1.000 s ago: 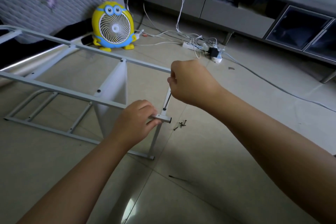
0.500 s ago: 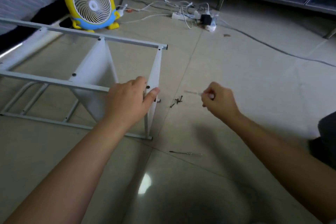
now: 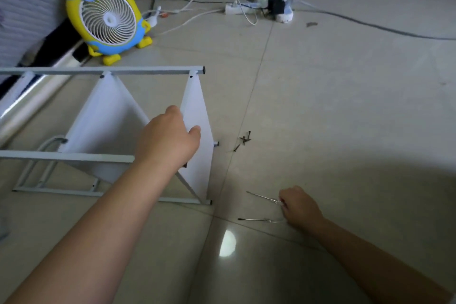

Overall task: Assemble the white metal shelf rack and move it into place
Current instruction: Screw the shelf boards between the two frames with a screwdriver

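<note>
Head view: the white metal shelf rack point(image 3: 108, 116) lies on its side on the tiled floor point(image 3: 345, 106), to my left. Its long rails run across in front of me and two white shelf panels stand between them. My left hand point(image 3: 170, 140) grips the rack at its right end. The fingers are curled over the near rail point(image 3: 61, 155) where it meets the end panel point(image 3: 197, 106), and the thumb lies against that panel's face.

My right hand point(image 3: 299, 207) is low at the floor, well apart from the rack. Its fingers are curled round the clear handle of a thin screwdriver point(image 3: 261, 196), whose shaft points left towards the rack. A second screwdriver point(image 3: 254, 219) lies flat on the tile just nearer to me, its handle end beside my knuckles.

A few dark screws point(image 3: 244, 140) lie loose on the floor just to the right of the end panel. Beyond the rack stands a yellow and blue cartoon fan point(image 3: 106, 17). Farther right is a white power strip point(image 3: 238, 8) with tangled cables and a black adapter point(image 3: 276, 5) plugged in.
</note>
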A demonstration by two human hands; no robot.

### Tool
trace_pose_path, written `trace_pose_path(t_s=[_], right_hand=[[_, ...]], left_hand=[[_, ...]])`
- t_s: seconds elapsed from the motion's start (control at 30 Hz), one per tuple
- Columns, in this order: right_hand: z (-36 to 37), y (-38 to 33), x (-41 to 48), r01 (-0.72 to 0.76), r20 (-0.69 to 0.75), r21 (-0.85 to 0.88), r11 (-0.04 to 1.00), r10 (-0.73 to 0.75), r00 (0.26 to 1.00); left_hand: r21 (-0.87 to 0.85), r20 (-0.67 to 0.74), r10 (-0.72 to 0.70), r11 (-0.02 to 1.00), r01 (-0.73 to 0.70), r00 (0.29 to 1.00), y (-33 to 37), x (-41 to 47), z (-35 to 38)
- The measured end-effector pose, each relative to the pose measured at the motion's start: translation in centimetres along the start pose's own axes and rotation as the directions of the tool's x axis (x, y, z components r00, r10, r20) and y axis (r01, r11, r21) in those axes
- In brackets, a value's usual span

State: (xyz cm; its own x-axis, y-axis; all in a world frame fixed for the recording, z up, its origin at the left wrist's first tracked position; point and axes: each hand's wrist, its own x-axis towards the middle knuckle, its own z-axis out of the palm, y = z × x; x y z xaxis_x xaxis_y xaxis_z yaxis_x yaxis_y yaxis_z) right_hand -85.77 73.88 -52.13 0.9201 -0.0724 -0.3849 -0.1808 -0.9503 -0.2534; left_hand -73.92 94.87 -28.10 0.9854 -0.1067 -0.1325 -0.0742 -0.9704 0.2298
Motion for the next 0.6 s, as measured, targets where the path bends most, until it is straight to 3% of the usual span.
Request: trace_pose_path(t_s=[0.07,0.13,0.27,0.47,0.6], right_hand=[[-0.6,0.1,1.0,0.032,-0.054,-0.092,0.995,-0.037,0.998],[-2.1,-0.6,2.5,0.034,-0.037,-0.063,0.997,-0.037,0.999],[-4.6,-2.4,7.7,0.066,-0.145,-0.005,0.998,-0.066,0.987],[-4.2,-6.0,14.6,0.31,-0.031,-0.14,0.941,-0.317,0.948],[-4.4,-7.5,16.1,0.354,0.063,-0.322,0.878,-0.353,0.933]], left_hand=[[0.005,0.004,-0.02,1.0,0.02,1.0,0.3,0.6,0.2],[0.023,0.008,-0.035,0.999,0.035,0.999,0.3,0.9,0.4],[0.018,0.0,-0.043,0.999,0.043,0.999,0.5,0.8,0.6],[-0.023,0.013,-0.076,0.997,0.076,0.997,0.5,0.5,0.8],[0.006,0.038,-0.091,0.996,0.091,0.995,0.3,0.6,0.6]])
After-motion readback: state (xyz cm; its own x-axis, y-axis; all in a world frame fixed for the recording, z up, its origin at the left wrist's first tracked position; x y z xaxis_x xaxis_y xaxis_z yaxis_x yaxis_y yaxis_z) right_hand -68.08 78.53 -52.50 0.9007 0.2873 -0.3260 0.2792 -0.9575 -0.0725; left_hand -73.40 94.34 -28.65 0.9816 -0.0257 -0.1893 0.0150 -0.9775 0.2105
